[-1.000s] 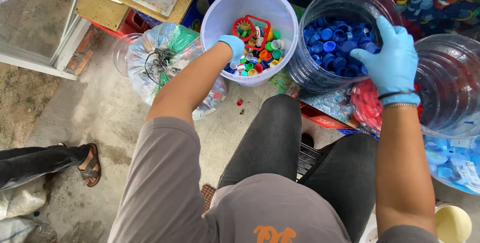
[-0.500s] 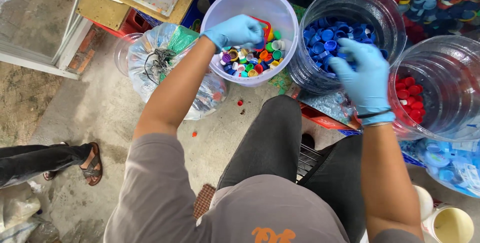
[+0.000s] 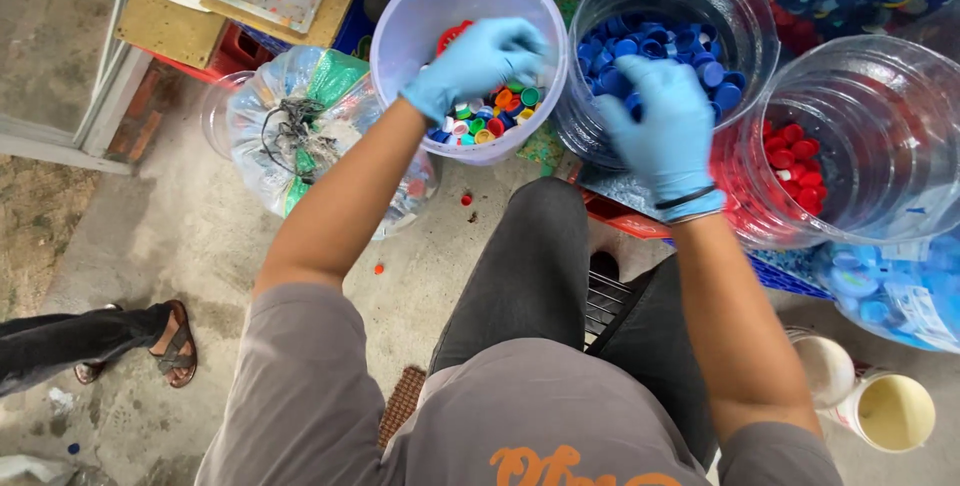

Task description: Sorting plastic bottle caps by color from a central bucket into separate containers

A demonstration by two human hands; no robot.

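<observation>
Both my hands wear blue gloves. My left hand (image 3: 475, 61) reaches into a white bucket (image 3: 410, 21) of mixed coloured bottle caps (image 3: 495, 116), its fingers curled down among them. My right hand (image 3: 665, 126) hovers at the near rim of a clear bucket (image 3: 740, 6) of blue caps (image 3: 665, 46), fingers bent, and whether it holds a cap is hidden. To the right, a second clear bucket (image 3: 880, 96) contains red caps (image 3: 790, 151).
A tied clear plastic bag (image 3: 300, 121) of waste lies left of the white bucket. Loose caps (image 3: 465, 199) dot the concrete floor. Another person's sandalled foot (image 3: 175, 346) is at the left. Two small cups (image 3: 890, 411) and a bag of blue caps (image 3: 890, 286) sit at the right.
My right hand has drawn back from over the blue caps toward the near rim. My left hand has pushed further right and deeper into the mixed caps.
</observation>
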